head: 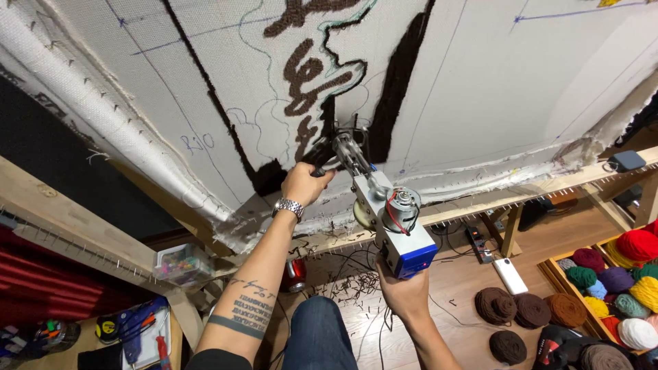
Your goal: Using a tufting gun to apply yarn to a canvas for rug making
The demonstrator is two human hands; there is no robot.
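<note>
A tufting gun (391, 219) with a blue and silver body points its needle end at a white cloth (480, 82) stretched on a wooden frame (521, 188). My right hand (404, 288) grips the gun's rear handle from below. My left hand (305, 183), with a metal watch on the wrist, is closed on the gun's front handle near the needle. Black and brown tufted patches (312, 75) and drawn outlines cover the cloth just above the needle.
Brown yarn balls (524, 312) lie on the wooden floor at right, next to a crate of coloured yarn (620, 284). A power strip (478, 243) and cables lie under the frame. A small plastic box (181, 264) and tools sit at left. Yarn scraps litter the floor.
</note>
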